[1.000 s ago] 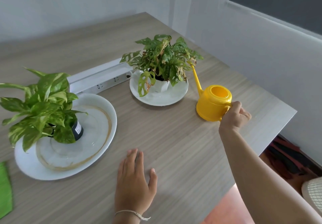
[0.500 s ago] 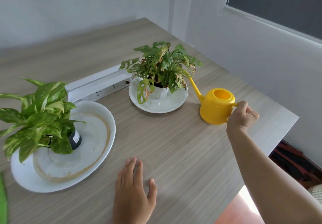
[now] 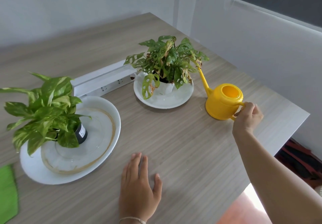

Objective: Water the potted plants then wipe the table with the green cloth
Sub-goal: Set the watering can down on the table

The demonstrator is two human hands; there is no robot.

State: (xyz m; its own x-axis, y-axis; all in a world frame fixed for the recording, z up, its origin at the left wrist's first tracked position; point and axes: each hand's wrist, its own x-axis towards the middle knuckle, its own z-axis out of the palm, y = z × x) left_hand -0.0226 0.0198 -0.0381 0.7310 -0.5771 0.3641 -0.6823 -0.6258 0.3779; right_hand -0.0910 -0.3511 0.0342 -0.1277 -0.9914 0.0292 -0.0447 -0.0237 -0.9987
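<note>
A yellow watering can [image 3: 221,105] stands upright on the wooden table [image 3: 191,145], its thin spout reaching up to the leaves of a holey-leaved plant [image 3: 167,61]. That plant's white pot stands in a white dish [image 3: 163,103]. My right hand [image 3: 247,119] is closed on the can's handle from the right. A pothos plant [image 3: 43,108] in a black pot [image 3: 81,134] stands on a large white plate [image 3: 104,154] at the left. My left hand [image 3: 139,183] lies flat on the table near the front, fingers apart. The green cloth [image 3: 7,194] shows at the left edge.
A white power strip [image 3: 104,82] lies behind and between the two plants. The table's right edge is close to the can, with the floor and dark objects below. White walls and a window stand behind and to the right.
The watering can has come down and away from the right plant's leaves and now rests level on the table. My left hand stays flat in place.
</note>
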